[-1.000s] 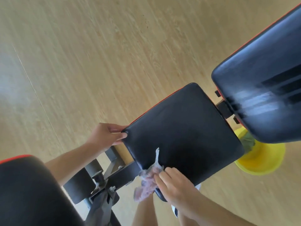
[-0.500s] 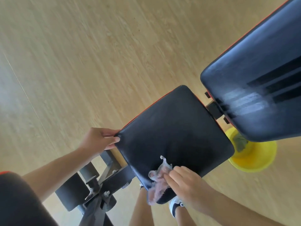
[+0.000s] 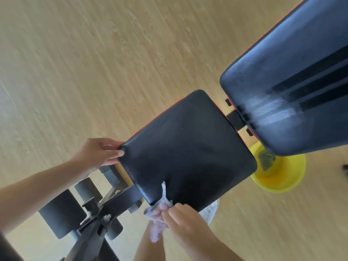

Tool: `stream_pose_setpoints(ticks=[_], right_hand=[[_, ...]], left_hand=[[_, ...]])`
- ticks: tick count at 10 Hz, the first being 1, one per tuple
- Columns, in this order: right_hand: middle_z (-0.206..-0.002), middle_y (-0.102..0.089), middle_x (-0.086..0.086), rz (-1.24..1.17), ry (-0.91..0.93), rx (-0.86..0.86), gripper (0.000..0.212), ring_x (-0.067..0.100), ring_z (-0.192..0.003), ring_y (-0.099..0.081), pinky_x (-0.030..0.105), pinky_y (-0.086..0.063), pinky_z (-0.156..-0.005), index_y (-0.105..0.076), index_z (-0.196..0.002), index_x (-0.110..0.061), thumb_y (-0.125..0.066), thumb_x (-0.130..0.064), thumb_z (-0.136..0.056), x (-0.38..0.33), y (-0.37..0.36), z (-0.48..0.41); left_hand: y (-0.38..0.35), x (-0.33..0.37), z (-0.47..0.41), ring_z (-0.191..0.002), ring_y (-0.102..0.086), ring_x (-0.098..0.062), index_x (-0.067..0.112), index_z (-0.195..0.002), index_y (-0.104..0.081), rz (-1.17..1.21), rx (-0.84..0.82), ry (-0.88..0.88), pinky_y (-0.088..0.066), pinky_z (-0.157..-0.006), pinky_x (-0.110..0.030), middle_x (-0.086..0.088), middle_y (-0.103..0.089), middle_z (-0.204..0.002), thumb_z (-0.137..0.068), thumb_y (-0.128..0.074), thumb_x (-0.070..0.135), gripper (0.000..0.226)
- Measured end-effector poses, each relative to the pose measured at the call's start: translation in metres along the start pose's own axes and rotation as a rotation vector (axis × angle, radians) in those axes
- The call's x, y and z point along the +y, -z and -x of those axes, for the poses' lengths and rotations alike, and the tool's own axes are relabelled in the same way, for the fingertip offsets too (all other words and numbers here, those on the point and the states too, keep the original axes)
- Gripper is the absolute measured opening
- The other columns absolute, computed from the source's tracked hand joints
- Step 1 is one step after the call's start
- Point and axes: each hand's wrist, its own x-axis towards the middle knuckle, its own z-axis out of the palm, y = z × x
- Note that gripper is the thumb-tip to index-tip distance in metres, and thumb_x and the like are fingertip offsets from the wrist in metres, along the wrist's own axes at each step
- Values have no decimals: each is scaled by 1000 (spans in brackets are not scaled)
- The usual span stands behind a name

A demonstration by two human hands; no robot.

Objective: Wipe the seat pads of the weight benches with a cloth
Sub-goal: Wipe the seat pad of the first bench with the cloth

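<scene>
The seat pad [image 3: 186,147] was black, with a thin red-orange line along its far edge. The back pad [image 3: 293,81] was dark blue-black, with pale whitish streaks and darker stripes. The cloth [image 3: 158,219] at the near edge of the seat pad was pale pink-lilac with a small grey-white check pattern. The bowl [image 3: 282,178] was bright yellow, with something dull green inside. The floor [image 3: 94,63] was light wood-grain beige. The frame [image 3: 105,208] was black and grey.

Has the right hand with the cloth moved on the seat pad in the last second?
Barely. The right hand holds the cloth at the same near corner of the seat pad; it has slipped slightly off the edge.
</scene>
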Motion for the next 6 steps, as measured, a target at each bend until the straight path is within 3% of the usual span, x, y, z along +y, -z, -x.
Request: stream_pose_setpoints(ticks=[1,2,3,4,5,6], right_hand=[[-71,-57,3,10,-407,142,18,24,-69,-58,42,-50,-62,-75,-83,-10,-61,-19,-91,88,50,21],[-70,-52,12,59,-756,502,13,31,-66,-48,45,-47,-60,-70,-76,-1,-60,2,-85,127,82,7],[-65,-49,14,56,-735,526,24,25,-63,-38,32,-33,-56,-68,-71,-1,-52,1,-89,76,53,-2],[-63,-45,7,73,-189,268,51,20,-62,-32,26,-30,-53,-69,-65,-6,-32,-7,-100,22,5,19],[-61,-49,0,139,151,-9,46,18,-64,-35,28,-36,-54,-71,-72,-13,-33,-6,-98,14,19,25],[-71,-64,-4,106,-56,14,26,16,-68,-59,32,-54,-62,-74,-86,-17,-50,-22,-96,75,56,25]], left_hand=[[-3,-2,-3,-71,-80,-9,17,-94,-81,12,-16,-7,-62,-65,-17,-1,-84,-85,-83,-79,-5,25],[-5,-7,-2,-70,-80,-7,16,-95,-80,36,-18,-3,-62,-64,-17,1,-84,-81,-83,-78,-6,25],[-6,-9,2,-72,-80,-7,15,-98,-80,71,-25,1,-62,-63,-17,0,-84,-80,-84,-77,-6,26],[-2,-9,2,-75,-81,-10,14,-101,-80,84,-26,2,-63,-65,-18,-3,-84,-87,-84,-77,-6,26],[0,-11,0,-80,-81,-13,15,-104,-81,106,-29,-4,-64,-68,-20,-6,-84,-92,-83,-78,-3,27],[2,-14,-5,-88,-82,-17,15,-102,-82,103,-20,-12,-65,-71,-24,-7,-84,-96,-82,-80,-2,26]])
